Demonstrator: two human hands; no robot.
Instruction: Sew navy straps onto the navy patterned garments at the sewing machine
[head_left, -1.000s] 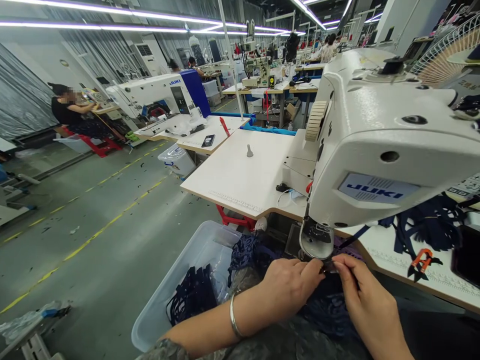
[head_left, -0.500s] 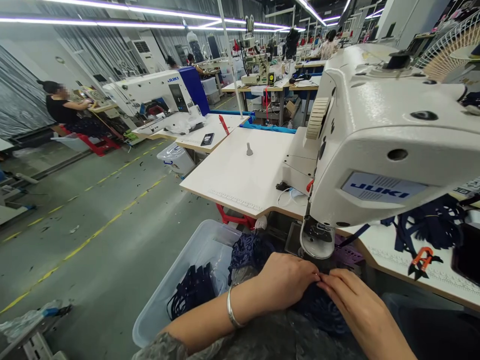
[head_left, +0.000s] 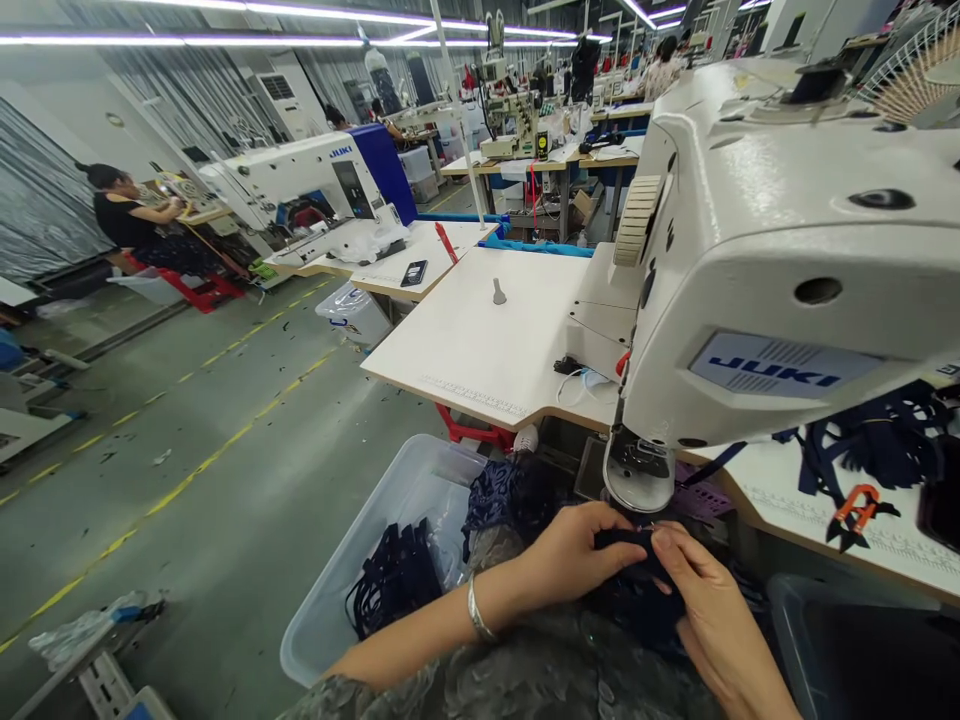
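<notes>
Just below the needle area of a white JUKI sewing machine [head_left: 780,310], both hands grip a piece of dark navy fabric [head_left: 630,545]. My left hand [head_left: 581,555], with a silver bangle at the wrist, pinches the cloth between thumb and fingers. Close beside it, my right hand [head_left: 694,580] holds the same cloth, thumb on top. More of the navy fabric hangs below the hands onto my lap, partly hidden by them. A dark strap [head_left: 712,465] runs from the machine toward the table on the right.
A clear plastic bin [head_left: 322,600] with navy straps [head_left: 397,580] stands at my left. Orange-handled snips [head_left: 857,515] and a navy strap pile [head_left: 874,445] lie on the right table. Ahead are a white tabletop [head_left: 465,330] and a second machine [head_left: 300,180]. A co-worker [head_left: 124,215] sits far left.
My hands have turned and drawn slightly apart, so the navy fabric now shows between the thumbs. The view has shifted a little.
</notes>
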